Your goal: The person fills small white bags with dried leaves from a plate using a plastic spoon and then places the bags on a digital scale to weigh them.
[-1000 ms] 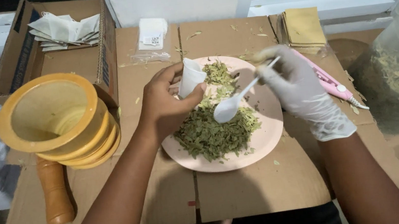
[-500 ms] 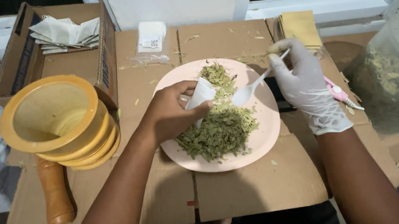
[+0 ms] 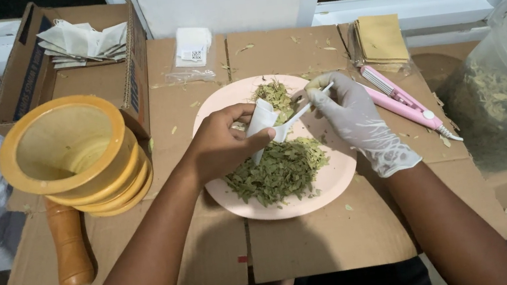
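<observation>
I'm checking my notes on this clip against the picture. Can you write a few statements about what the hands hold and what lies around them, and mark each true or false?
1. The left hand holds a small white paper pouch over the pink plate. True.
2. The right hand is bare. False: it wears a white glove.
3. The right hand holds a white plastic spoon at the pouch. True.
4. The plate holds red berries. False: it holds dried green leaves.
5. The yellow mortar stands left of the plate. True.
</observation>
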